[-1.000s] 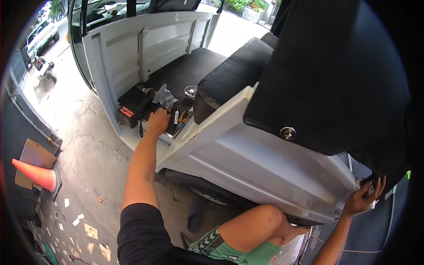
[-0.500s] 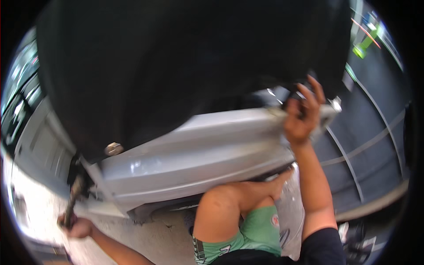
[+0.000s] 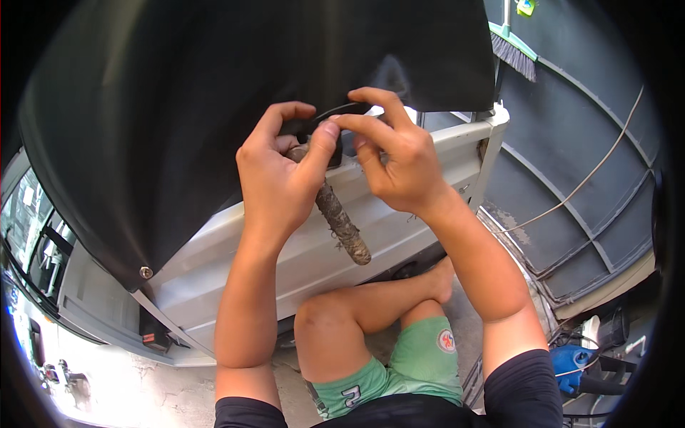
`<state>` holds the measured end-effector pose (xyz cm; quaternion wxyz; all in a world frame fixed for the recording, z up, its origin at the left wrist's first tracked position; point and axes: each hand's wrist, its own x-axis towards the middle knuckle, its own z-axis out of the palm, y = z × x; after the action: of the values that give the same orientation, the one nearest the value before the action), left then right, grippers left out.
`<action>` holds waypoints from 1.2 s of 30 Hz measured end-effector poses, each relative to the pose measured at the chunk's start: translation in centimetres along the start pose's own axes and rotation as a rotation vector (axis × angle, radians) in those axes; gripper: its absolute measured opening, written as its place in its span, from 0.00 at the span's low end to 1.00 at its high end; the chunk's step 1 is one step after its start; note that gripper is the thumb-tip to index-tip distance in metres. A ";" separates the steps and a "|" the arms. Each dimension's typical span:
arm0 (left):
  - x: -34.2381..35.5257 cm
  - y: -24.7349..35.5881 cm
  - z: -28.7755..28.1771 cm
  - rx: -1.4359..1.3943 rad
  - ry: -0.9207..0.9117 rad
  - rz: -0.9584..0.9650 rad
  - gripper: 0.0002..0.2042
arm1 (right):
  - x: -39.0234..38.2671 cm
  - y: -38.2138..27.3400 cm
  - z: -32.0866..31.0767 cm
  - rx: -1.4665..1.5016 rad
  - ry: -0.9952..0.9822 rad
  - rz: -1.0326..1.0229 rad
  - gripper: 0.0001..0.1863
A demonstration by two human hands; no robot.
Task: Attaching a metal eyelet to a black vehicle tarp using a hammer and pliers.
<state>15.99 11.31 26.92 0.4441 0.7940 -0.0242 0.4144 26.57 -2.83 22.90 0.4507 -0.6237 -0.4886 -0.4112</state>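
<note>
My left hand (image 3: 278, 171) is closed on a long tool with a grimy, frayed wrapped handle (image 3: 342, 221); its top is hidden by my fingers. Beside it my right hand (image 3: 399, 157) has its fingers curled on a small black curved piece (image 3: 332, 153) at the lower edge of the black flap (image 3: 178, 93); the index fingertip meets my left thumb. The piece is partly hidden by both hands. The flap has a metal fastener (image 3: 145, 272) at its lower left corner and hangs over a white metal side panel (image 3: 385, 228) of the vehicle.
My bent bare leg (image 3: 335, 321) is below the panel. At right stand a dark gray ribbed metal wall (image 3: 585, 164) with a cord, a broom (image 3: 514, 50) and a blue machine (image 3: 571, 367) with hoses. A black box (image 3: 153, 339) sits at lower left.
My left hand has come from the open side compartment to the flap edge, bringing the grimy tool. My right hand has moved leftward along the edge. My view has turned toward the flap.
</note>
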 end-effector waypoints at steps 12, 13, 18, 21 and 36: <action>1.0 -1.6 0.8 0.119 0.042 0.002 0.13 | -0.1 0.7 1.6 0.044 0.141 -0.009 0.15; 1.3 -1.8 0.8 0.112 0.052 0.044 0.14 | -0.2 0.7 1.6 0.050 0.141 -0.005 0.15; 1.2 -0.5 0.8 0.283 0.065 0.082 0.15 | -0.8 0.7 1.5 0.057 0.174 0.001 0.15; 1.0 -0.5 1.0 0.322 0.099 0.082 0.16 | -3.2 -1.6 1.4 0.049 0.285 0.029 0.16; 0.9 2.6 1.5 0.681 0.059 0.029 0.16 | -9.3 -3.9 1.9 0.084 0.037 0.220 0.24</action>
<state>16.49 8.92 28.89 0.1481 0.8840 0.1169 0.4277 21.20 -2.74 14.11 0.5278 -0.6465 -0.4254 -0.3499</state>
